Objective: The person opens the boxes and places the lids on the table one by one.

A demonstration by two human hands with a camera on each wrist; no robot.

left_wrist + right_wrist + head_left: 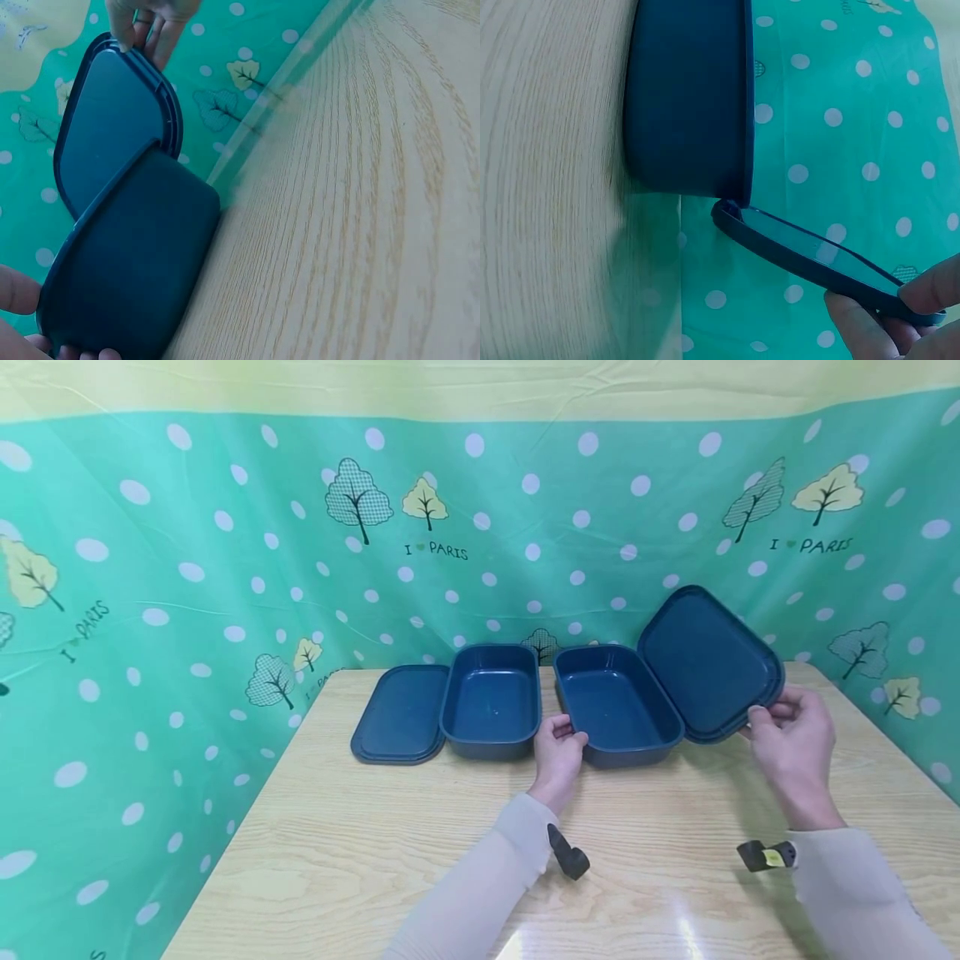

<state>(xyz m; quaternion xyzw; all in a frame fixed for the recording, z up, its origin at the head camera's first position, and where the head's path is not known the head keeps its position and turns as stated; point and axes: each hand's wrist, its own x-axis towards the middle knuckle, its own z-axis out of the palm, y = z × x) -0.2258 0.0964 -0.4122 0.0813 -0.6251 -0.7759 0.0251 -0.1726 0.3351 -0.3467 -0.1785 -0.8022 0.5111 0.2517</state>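
My left hand holds the rim at the near left corner of a dark blue plastic food container, thumb over the edge. To its right, my right hand pinches the outer edge of a dark blue lid. The lid stands tilted up, its inner edge right at the container's right rim. In the right wrist view, thumb and fingers grip the far end of the lid, which slopes away from the container. Part of the left hand's fingers is hidden in the left wrist view.
A second dark blue container stands just left of my left hand. Beside it a matching lid lies flat on the wooden table. Behind the table hangs a green dotted curtain with tree prints.
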